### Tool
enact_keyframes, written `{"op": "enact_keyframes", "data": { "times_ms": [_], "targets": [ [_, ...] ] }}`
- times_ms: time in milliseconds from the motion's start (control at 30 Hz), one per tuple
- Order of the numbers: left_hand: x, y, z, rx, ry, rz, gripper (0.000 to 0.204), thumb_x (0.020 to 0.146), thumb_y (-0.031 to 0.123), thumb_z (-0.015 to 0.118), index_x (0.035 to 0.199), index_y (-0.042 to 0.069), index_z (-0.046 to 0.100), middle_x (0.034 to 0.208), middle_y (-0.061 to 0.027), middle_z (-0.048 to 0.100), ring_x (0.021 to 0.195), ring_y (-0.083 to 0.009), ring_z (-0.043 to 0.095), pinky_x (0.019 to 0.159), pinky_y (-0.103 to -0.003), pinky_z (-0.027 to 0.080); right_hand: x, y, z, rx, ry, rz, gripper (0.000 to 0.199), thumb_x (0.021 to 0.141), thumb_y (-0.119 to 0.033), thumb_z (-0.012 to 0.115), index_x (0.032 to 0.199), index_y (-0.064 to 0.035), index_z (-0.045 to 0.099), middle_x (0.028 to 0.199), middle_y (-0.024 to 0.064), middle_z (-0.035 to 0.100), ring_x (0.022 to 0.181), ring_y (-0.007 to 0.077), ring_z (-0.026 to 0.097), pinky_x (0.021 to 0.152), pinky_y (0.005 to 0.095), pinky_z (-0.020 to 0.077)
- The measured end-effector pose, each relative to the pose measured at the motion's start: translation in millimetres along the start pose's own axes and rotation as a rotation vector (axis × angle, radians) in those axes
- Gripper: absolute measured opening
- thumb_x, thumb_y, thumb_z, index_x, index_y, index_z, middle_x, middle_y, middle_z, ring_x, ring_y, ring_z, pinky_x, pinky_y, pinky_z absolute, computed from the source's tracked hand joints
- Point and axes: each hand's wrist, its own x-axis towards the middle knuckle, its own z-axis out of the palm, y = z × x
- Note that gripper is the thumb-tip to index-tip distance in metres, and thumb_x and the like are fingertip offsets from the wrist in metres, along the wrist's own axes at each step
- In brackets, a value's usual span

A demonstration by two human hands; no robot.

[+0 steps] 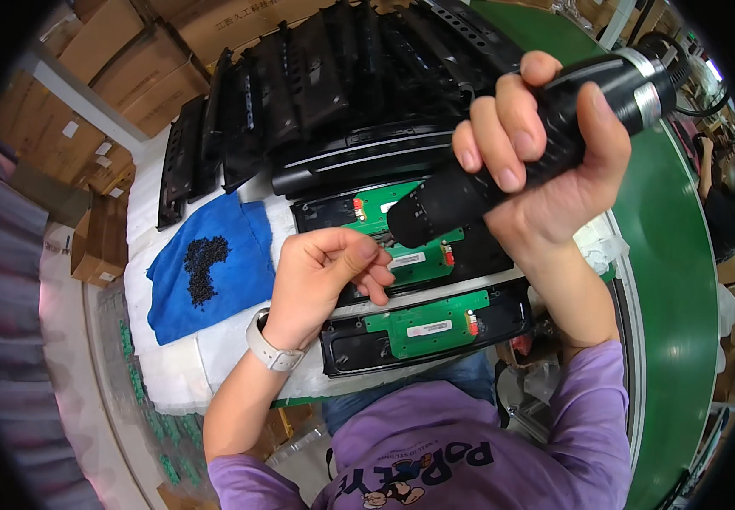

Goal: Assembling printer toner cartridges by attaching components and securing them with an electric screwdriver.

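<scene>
We've got the black powered driver [565,123] in the right grip [554,204], fingers and thumb wrapped round its barrel; likely stiff, fairly heavy, best held mid-barrel. Left grip [321,268], narrowed, sits at the driver's nose; we can't tell if it's closed on anything. Nearer the body than the left grip: black panel [342,348] with green board [423,342], probably fragile. Left of it: blue cloth [253,238], small black pieces [204,265] on top.
</scene>
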Motion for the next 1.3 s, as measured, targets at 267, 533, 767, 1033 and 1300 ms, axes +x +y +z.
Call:
{"op": "enact_keyframes", "data": {
  "times_ms": [267, 533, 767, 1033, 1300],
  "targets": [
    [-22.5, 23.1, -47.3, 0.957, 0.402, 0.478, 0.043, 0.07, 0.019, 0.071, 0.106, 0.002, 0.056, 0.086, -0.0109, 0.064, 0.078, -0.02, 0.062, 0.063, -0.029, 0.046, 19.7, 37.6, 29.2, -0.181, 0.058, 0.289, 0.022, 0.081, -0.021, 0.054, 0.083, 0.0012, 0.053, 0.053, 0.005, 0.047, 0.039, 0.013, 0.044, 0.042, 0.027, 0.0387],
    [-74.8, 12.6, -138.6, 1.799, 0.763, 0.114, 0.024, 0.071, 0.018, 0.069, 0.085, 0.0, 0.061, 0.074, -0.0122, 0.057, 0.071, -0.0298, 0.055, 0.063, -0.035, 0.045, 15.1, 67.3, 36.5, -0.437, -0.094, 0.306, 0.023, 0.076, -0.017, 0.057, 0.086, 0.0019, 0.049, 0.05, 0.0062, 0.045, 0.038, 0.0135, 0.042, 0.039, 0.0253, 0.036],
    [-69.4, 4.1, -142.5, 1.487, 0.779, 0.149, 0.01, 0.076, 0.008, 0.063, 0.081, 0.0, 0.06, 0.07, -0.0128, 0.054, 0.063, -0.0273, 0.052, 0.058, -0.035, 0.041, 16.8, 74.3, 39.5, -0.432, -0.091, 0.346, 0.024, 0.075, -0.018, 0.058, 0.086, 0.0016, 0.048, 0.05, 0.0063, 0.045, 0.037, 0.0139, 0.042, 0.039, 0.0253, 0.0358],
    [-65.0, 3.5, -136.6, 1.381, 0.88, 0.346, 0.012, 0.082, 0.007, 0.057, 0.084, -0.004, 0.061, 0.069, -0.0145, 0.053, 0.057, -0.0272, 0.05, 0.055, -0.034, 0.04, 19.2, 78.1, 45.9, -0.477, -0.124, 0.379, 0.02, 0.074, -0.014, 0.06, 0.082, 0.0012, 0.05, 0.051, 0.0052, 0.047, 0.039, 0.0125, 0.046, 0.038, 0.0233, 0.0364],
    [-63.9, 5.0, -133.8, 1.457, 0.91, 0.323, 0.012, 0.08, 0.007, 0.059, 0.079, -0.005, 0.061, 0.067, -0.0142, 0.054, 0.055, -0.0244, 0.05, 0.053, -0.032, 0.039, 17.9, 87.7, 44.9, -0.342, -0.145, 0.444, 0.016, 0.069, -0.01, 0.068, 0.067, -0.002, 0.053, 0.054, -0.0003, 0.052, 0.043, 0.0038, 0.047, 0.04, 0.0189, 0.0351]
  ]
}}
